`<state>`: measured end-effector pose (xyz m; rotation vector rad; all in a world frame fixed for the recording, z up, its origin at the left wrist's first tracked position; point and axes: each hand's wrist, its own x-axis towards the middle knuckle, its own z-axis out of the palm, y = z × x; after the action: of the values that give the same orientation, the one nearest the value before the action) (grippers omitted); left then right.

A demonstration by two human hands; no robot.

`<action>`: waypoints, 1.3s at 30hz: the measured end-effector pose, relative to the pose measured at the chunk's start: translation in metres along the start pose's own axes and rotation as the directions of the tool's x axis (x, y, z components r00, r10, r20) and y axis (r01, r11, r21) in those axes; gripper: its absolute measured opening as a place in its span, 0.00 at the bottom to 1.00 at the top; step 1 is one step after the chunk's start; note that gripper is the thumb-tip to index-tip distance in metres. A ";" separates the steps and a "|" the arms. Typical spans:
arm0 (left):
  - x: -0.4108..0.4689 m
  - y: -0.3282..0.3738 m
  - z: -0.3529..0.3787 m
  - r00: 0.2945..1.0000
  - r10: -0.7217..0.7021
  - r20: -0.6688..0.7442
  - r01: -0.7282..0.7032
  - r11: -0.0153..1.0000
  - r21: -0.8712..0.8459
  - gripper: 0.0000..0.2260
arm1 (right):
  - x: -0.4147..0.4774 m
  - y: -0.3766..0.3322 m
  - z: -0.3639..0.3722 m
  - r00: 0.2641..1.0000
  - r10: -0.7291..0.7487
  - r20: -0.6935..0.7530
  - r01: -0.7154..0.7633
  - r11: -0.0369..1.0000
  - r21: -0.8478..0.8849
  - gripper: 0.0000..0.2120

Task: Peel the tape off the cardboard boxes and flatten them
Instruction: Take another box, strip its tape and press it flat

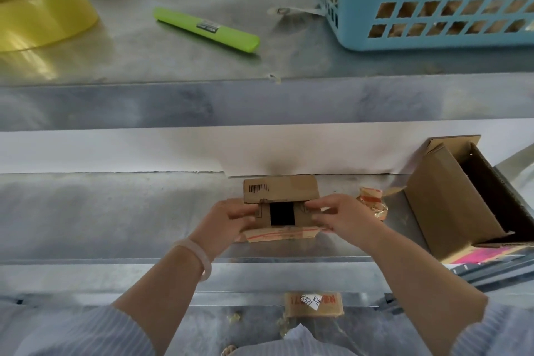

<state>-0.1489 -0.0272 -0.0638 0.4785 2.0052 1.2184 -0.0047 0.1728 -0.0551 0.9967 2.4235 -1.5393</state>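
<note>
Brown cardboard box (281, 189), perhaps taped, between hands (228, 218) (345, 218)

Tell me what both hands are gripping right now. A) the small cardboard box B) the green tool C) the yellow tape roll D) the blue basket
A: the left hand and right hand each pinch a side of the small cardboard box on the lower shelf.

Yellow tape roll (43, 13), green cutter (206, 29), blue basket (361, 9), brown box (280, 189)
</note>
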 end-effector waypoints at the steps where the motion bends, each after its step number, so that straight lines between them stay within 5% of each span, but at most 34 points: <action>1: 0.003 -0.003 -0.001 0.999 0.041 0.036 -0.045 0.990 0.133 0.11 | 0.002 0.001 0.000 0.999 -0.028 0.016 0.029 0.993 -0.114 0.14; 5: 0.007 0.000 0.000 0.998 0.049 0.031 -0.057 0.878 0.474 0.27 | 0.005 -0.009 0.006 0.999 -0.044 0.008 0.044 0.930 -0.366 0.29; 8: 0.006 0.008 0.004 0.997 0.041 0.065 -0.070 0.832 0.550 0.39 | 0.005 -0.017 0.010 1.000 -0.006 0.021 0.015 0.902 -0.432 0.43; 14: 0.018 0.016 0.023 0.995 -0.002 -0.097 0.057 0.825 0.563 0.48 | 0.012 -0.035 0.027 0.988 0.014 -0.153 -0.090 0.859 -0.504 0.50; 22: 0.014 0.015 0.024 0.993 0.053 -0.104 0.005 0.871 0.492 0.42 | 0.006 -0.038 0.034 0.969 -0.026 -0.244 -0.077 0.911 -0.405 0.40; 28: -0.001 0.007 0.012 0.968 0.222 -0.121 -0.191 0.956 0.222 0.29 | -0.005 -0.026 0.015 0.946 -0.132 -0.296 0.089 0.984 -0.156 0.26; 34: -0.001 0.007 -0.004 0.911 0.271 -0.311 -0.293 0.956 -0.027 0.29 | -0.002 -0.020 0.001 0.903 -0.019 -0.429 0.084 0.988 0.133 0.07; 39: -0.009 -0.005 -0.008 0.963 0.140 -0.232 -0.178 0.973 -0.150 0.24 | 0.000 -0.003 0.006 0.940 0.149 -0.308 -0.017 0.919 0.394 0.09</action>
<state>-0.1487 -0.0398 -0.0626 0.4434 2.0527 1.5885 -0.0076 0.1674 -0.0557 1.5258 2.2724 -2.0106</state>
